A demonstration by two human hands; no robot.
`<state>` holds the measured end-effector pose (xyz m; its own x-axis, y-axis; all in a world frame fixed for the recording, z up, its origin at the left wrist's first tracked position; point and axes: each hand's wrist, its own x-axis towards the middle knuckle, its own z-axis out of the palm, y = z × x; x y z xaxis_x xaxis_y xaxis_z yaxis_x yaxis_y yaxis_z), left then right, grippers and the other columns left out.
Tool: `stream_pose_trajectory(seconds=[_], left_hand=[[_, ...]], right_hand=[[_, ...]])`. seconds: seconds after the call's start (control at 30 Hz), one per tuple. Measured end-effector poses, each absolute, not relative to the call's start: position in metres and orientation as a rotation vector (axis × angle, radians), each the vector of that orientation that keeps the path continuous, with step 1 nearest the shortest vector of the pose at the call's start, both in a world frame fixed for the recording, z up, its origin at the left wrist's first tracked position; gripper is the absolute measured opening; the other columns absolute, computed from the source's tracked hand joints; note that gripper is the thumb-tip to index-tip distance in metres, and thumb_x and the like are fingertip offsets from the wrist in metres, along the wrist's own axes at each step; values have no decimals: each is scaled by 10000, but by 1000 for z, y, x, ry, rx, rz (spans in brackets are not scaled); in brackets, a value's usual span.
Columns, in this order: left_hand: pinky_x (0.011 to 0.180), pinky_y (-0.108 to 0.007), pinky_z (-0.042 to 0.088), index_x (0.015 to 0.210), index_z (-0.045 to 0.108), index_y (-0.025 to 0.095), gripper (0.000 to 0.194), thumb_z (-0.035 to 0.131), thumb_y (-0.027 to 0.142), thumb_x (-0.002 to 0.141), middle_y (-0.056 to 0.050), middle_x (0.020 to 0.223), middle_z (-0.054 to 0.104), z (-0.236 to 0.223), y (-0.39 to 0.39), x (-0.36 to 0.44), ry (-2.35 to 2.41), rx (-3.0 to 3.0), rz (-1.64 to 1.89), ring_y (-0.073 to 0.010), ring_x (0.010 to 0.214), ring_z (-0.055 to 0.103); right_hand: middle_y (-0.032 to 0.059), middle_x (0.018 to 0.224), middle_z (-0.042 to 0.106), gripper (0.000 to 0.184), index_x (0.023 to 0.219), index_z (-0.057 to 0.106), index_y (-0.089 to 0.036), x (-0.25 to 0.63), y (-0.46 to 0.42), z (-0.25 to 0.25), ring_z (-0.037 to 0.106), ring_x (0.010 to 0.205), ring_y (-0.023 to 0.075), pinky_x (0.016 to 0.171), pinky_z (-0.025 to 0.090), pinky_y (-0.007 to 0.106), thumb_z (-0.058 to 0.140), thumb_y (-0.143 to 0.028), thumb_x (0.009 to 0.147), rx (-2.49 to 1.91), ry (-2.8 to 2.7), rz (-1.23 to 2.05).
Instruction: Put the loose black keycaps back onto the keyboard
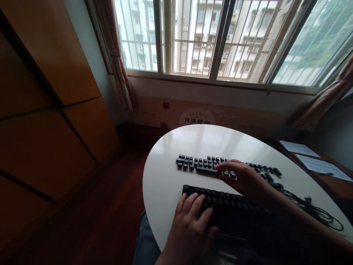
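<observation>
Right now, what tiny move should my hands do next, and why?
Perhaps close the right hand gently around the long spacebar keycap: its fingertips are at the keycap's right end, though their grip is unclear. The left hand already rests on the keyboard.

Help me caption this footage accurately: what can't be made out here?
All in the head view:
Markings on the loose keycaps: too small.
Right hand: whether it grips one; its fingers hide this.
Near part of the keyboard: shadow and left hand hide it.
Any writing on the papers: too small.
Right forearm: cut off by right edge.
</observation>
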<state>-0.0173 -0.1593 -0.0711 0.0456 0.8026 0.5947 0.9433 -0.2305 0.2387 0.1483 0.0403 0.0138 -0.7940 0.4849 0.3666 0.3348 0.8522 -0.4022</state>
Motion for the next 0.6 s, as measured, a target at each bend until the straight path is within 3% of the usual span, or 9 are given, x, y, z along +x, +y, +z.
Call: stream_pose_trajectory(seconds=[0.13,0.27,0.37,0.6], left_hand=[[1121,-568,419,1052,727,249,183,600,307,933,-79,1326,641,-60,-161,-18,-1835,-2146,-1003,-296,1251,557],[1107,-586,427,1052,733,245,191,589,282,932,-85,1288,660,-58,-158,-17,-1824,-2144,-1001,-302,1236,569],[1098,-577,441,1068,732,240,203,583,264,932,-89,1270,672,-56,-158,-16,-1803,-2147,-946,-299,1215,588],[1050,-556,495,1096,713,228,224,578,223,917,-78,1223,698,-54,-160,-17,-1762,-2148,-894,-291,1163,619]], right_hand=[[53,1055,732,234,1110,717,-272,182,4,-3,692,966,198,871,560,329,654,-230,889,-674,-2560,613],[48,951,742,233,1047,747,-250,180,-10,-18,683,893,192,828,540,312,704,-179,829,-639,-2591,699],[31,850,747,200,972,764,-250,172,-13,-24,657,847,196,808,503,323,715,-140,813,-538,-2644,639],[9,825,766,109,904,755,-252,169,-17,-26,625,809,192,832,424,349,712,-164,854,-403,-2617,472]])
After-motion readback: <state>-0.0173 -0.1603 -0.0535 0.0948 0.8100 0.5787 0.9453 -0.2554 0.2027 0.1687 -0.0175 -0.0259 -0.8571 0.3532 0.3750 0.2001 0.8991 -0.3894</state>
